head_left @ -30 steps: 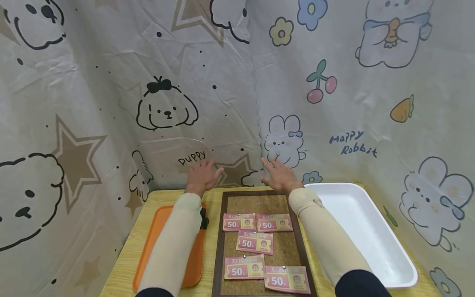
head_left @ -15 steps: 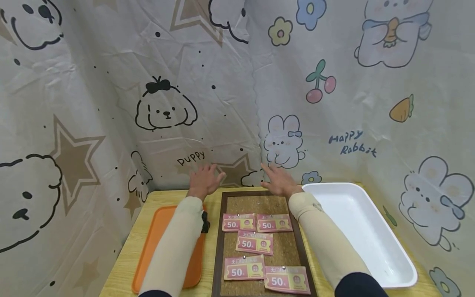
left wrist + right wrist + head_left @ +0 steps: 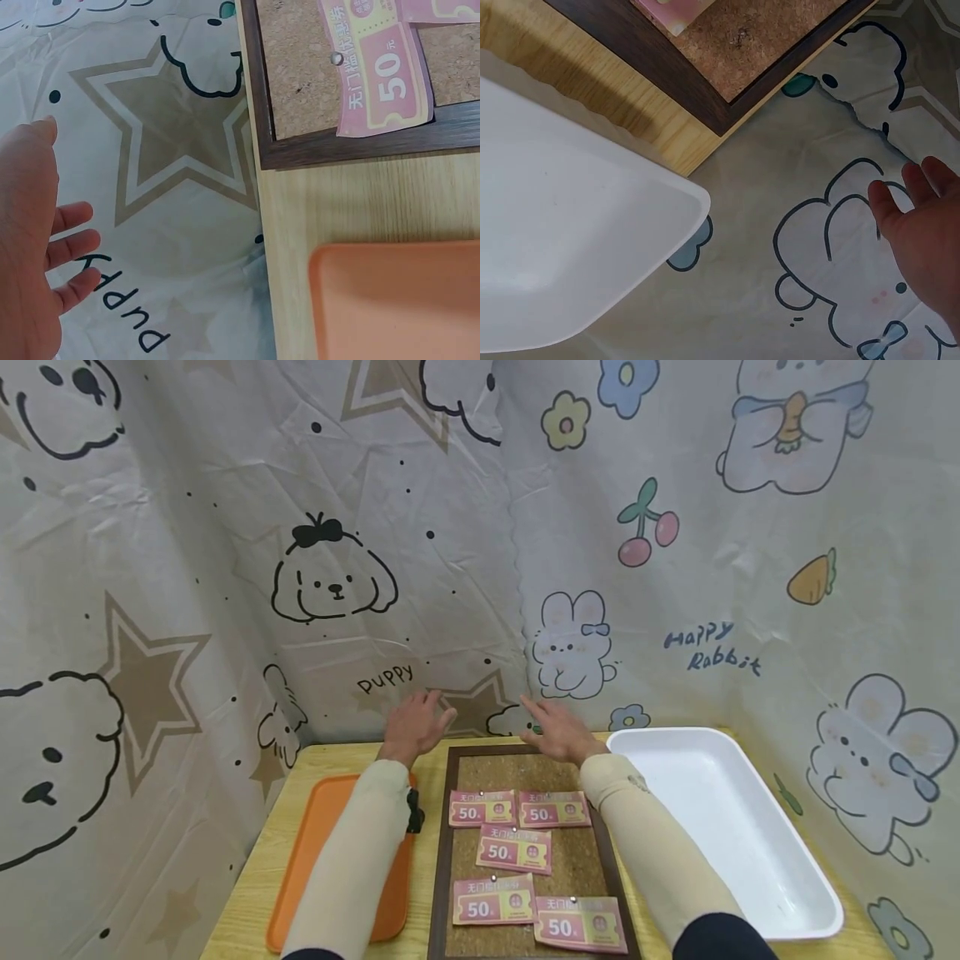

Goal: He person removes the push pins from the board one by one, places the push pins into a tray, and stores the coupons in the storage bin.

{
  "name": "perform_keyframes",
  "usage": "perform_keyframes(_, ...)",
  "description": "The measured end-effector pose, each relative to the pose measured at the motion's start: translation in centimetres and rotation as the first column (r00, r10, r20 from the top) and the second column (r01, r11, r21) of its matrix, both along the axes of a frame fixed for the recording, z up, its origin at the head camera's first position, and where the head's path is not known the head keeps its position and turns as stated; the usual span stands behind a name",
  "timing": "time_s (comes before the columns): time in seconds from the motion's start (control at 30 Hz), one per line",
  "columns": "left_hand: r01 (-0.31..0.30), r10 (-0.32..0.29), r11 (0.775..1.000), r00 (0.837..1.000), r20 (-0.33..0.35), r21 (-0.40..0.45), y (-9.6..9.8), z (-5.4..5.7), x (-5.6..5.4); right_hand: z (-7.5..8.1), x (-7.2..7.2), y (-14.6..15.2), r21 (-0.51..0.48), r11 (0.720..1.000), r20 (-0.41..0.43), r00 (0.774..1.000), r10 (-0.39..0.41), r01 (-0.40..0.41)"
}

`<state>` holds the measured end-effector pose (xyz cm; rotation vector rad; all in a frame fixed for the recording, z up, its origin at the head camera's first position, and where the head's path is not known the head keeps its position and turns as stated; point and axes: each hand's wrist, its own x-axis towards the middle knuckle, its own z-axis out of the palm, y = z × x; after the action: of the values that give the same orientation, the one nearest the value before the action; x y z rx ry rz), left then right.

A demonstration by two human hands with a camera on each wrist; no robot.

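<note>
My left hand (image 3: 415, 724) is held out beyond the far edge of the table, fingers extended and nothing in them. Level with it, my right hand (image 3: 558, 732) reaches out past the far right corner of a corkboard (image 3: 517, 772), also holding nothing. The dark-framed board lies between my forearms. Several pink and yellow coupons (image 3: 514, 849) marked 50 are fixed to it with pins. In the left wrist view, the left hand (image 3: 30, 240) shows spread fingers in front of the curtain. The right wrist view has the right hand (image 3: 930, 232) at its right edge.
An orange tray (image 3: 300, 860) lies on the left, partly under my left sleeve. To the right stands a deep white tray (image 3: 720, 810). A small black object (image 3: 415, 812) shows beside the left sleeve. A printed curtain (image 3: 465, 568) hangs behind the wooden table (image 3: 243, 902).
Both hands have drawn slightly down and back in the head view, the left one also a little to the right. The coupons, board and trays stay where they were.
</note>
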<state>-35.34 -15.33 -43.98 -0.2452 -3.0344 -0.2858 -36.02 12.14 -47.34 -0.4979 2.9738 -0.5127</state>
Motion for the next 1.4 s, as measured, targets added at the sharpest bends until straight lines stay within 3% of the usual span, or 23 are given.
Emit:
perform_keyframes(0.23,0.013,-0.012,1.0,1.0,0.025,-0.022,0.2,-0.5,0.2,-0.7,0.5,-0.4,-0.011,1.0,0.03,0.999,-0.027,0.028)
perform_keyframes(0.77,0.032,-0.032,0.999,0.999,0.01,-0.004,0.7,-2.0,0.4,-2.0,1.0,-0.3,-0.056,0.998,0.018,1.0,0.009,-0.008)
perform_keyframes(1.0,0.009,-0.009,1.0,0.999,0.031,-0.012,0.6,-3.0,0.6,-2.7,1.4,-0.5,-0.075,0.997,0.072,0.997,0.013,-0.008)
perform_keyframes(1.4,0.025,-0.024,0.999,0.999,0.028,-0.025,0.7,-3.6,0.8,-3.4,1.5,-0.5,-0.082,0.996,0.108,0.994,-0.01,0.019)
